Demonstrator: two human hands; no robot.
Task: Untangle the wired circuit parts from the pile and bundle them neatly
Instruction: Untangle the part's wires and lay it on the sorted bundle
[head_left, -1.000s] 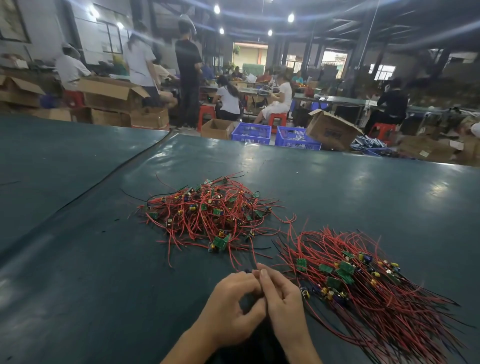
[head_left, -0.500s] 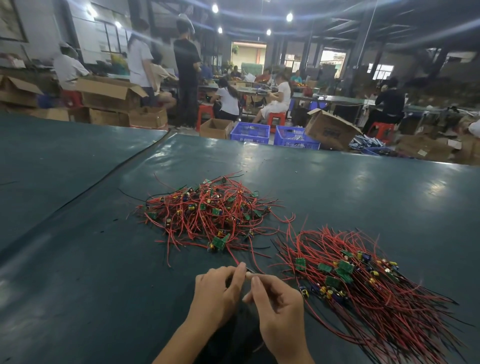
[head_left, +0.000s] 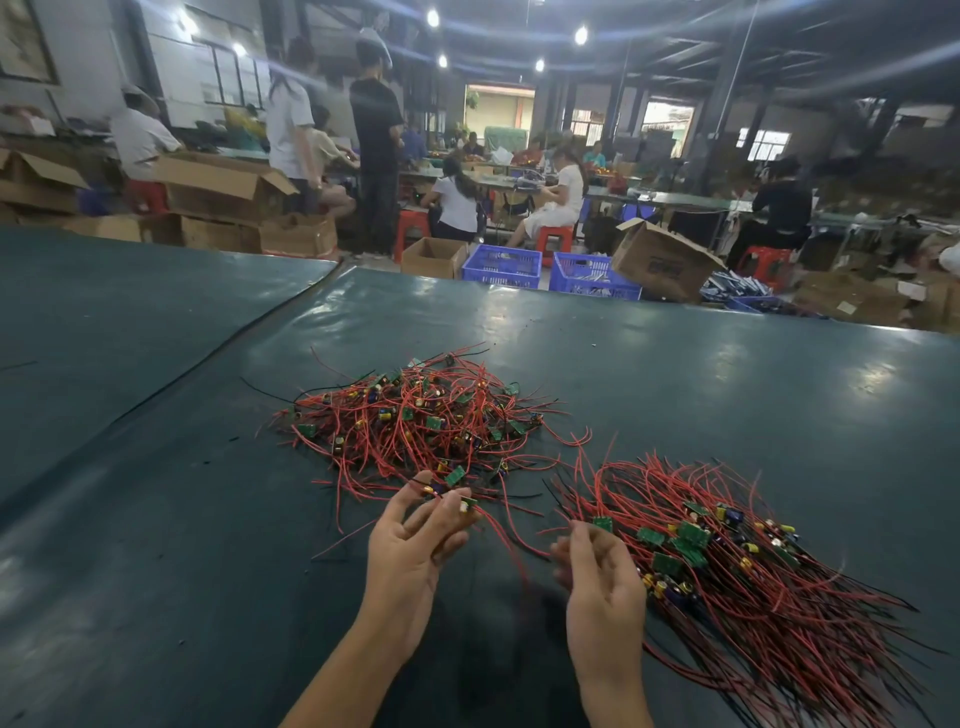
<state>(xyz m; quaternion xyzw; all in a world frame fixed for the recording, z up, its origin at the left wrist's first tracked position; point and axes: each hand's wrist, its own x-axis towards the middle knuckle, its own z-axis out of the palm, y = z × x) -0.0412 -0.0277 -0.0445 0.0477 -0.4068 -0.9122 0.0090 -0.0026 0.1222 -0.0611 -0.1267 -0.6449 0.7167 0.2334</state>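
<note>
A dark green tabletop (head_left: 727, 389) fills a busy workshop; cardboard boxes (head_left: 223, 192), two blue crates (head_left: 501, 265) and seated workers (head_left: 457, 202) lie beyond its far edge. Two heaps of red-wired green boards sit on it: a tangled pile (head_left: 415, 415) at centre and a straightened bundle (head_left: 727, 571) near right. The left hand (head_left: 415, 540) pinches one circuit part (head_left: 465, 506) at the pile's near edge. The right hand (head_left: 602, 577) curls loosely by its wire (head_left: 511, 535), grip unclear.
</note>
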